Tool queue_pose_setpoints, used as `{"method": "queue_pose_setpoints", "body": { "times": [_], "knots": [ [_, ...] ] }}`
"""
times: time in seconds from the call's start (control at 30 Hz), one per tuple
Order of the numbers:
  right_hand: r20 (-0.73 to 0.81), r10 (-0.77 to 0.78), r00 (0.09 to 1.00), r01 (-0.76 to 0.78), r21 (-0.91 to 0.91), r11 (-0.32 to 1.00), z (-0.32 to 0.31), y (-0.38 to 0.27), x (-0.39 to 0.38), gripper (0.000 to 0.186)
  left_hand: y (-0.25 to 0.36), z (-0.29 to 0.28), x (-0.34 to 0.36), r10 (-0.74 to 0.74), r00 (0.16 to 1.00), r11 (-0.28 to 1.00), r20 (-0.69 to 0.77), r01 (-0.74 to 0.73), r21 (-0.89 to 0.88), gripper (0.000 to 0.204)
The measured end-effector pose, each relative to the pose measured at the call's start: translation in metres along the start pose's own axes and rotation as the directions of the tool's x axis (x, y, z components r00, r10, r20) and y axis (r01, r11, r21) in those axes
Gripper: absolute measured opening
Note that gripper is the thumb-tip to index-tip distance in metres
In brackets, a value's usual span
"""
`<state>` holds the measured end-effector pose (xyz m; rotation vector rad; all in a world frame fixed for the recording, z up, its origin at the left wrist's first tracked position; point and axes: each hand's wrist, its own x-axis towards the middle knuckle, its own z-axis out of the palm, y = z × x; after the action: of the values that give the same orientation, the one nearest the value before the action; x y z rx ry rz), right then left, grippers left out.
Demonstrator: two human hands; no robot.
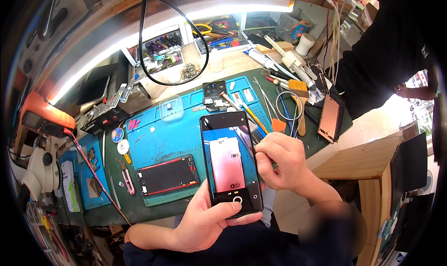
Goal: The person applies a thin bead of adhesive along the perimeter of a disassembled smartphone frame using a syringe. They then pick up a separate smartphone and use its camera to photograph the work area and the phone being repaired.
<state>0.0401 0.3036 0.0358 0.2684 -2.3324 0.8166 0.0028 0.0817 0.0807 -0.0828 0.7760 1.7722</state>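
Note:
My left hand (209, 214) holds a black smartphone (255, 196) upright, its thumb on the round button low on the lit screen. The screen shows a picture of a pink, phone-shaped part on blue. Close to the phone's right edge is my right hand (281, 161), its fingers curled in with the thumb pressed to them; whatever they may hold is hidden. On the blue work mat (158, 147), left of the smartphone, lies a dark phone body with a red frame (166, 176).
A clear plastic box (172, 108) and small phone parts (215, 91) lie at the mat's far side. Tweezers, a brush (300, 91) and a copper-coloured phone panel (329, 118) are on the right. An orange multimeter (46, 114) stands left. A black cable loop (205, 56) hangs overhead. Someone in dark clothes (377, 70) stands at right.

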Motion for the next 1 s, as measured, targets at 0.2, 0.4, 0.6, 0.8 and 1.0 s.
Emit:
{"method": "queue_pose_setpoints", "body": {
  "times": [0.2,0.4,0.6,0.8,1.0],
  "knots": [
    [0.025,0.018,1.000,-0.018,0.001,1.000,0.005,0.007,-0.003,0.006,-0.004,-0.007,0.009,-0.005,1.000,1.000,-0.016,0.005,-0.021,0.056],
    [0.021,0.047,0.999,-0.047,0.008,0.999,0.013,0.014,-0.012,0.005,-0.009,-0.013,0.014,-0.024,0.998,0.999,-0.062,0.022,-0.033,0.051],
    [-0.001,0.053,0.999,-0.053,0.019,0.998,0.017,0.017,-0.014,0.005,-0.007,-0.013,0.017,-0.035,0.997,0.999,-0.073,0.033,-0.027,0.050],
    [-0.022,0.046,0.999,-0.045,0.023,0.999,0.019,0.018,-0.014,0.004,-0.006,-0.015,0.016,-0.031,0.998,0.999,-0.054,0.030,-0.025,0.049],
    [-0.055,0.029,0.998,-0.030,-0.018,0.999,0.007,0.013,-0.005,0.005,-0.003,-0.011,0.015,-0.030,0.999,0.999,-0.029,0.029,-0.016,0.054]
  ]
}}
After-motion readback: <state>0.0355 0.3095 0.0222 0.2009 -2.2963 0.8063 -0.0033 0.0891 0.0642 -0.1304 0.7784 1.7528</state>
